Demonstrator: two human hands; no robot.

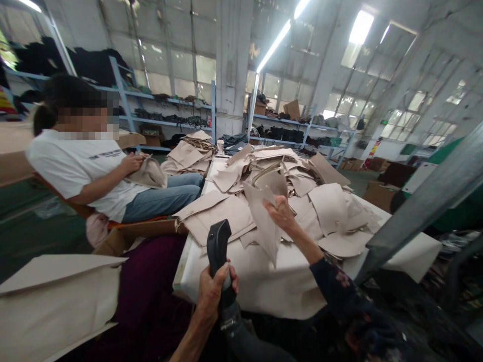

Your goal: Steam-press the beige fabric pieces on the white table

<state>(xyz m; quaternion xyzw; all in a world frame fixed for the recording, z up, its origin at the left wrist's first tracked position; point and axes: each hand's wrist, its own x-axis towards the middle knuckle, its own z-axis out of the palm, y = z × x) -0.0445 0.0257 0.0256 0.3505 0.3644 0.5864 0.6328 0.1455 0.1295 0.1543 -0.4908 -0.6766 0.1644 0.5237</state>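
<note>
Gripping a black nozzle (218, 241) in the closed left hand (211, 291) and, beyond and to its right, pinching a beige panel (261, 208) with the nearer right hand (281, 213), dangling it lengthwise, left of those fingers, above the table (271, 289), in the head view.

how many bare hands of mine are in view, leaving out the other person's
2. The left hand grips the black nozzle near the table's close edge; the right hand holds a beige piece over the pile. Neither is hidden.
</note>
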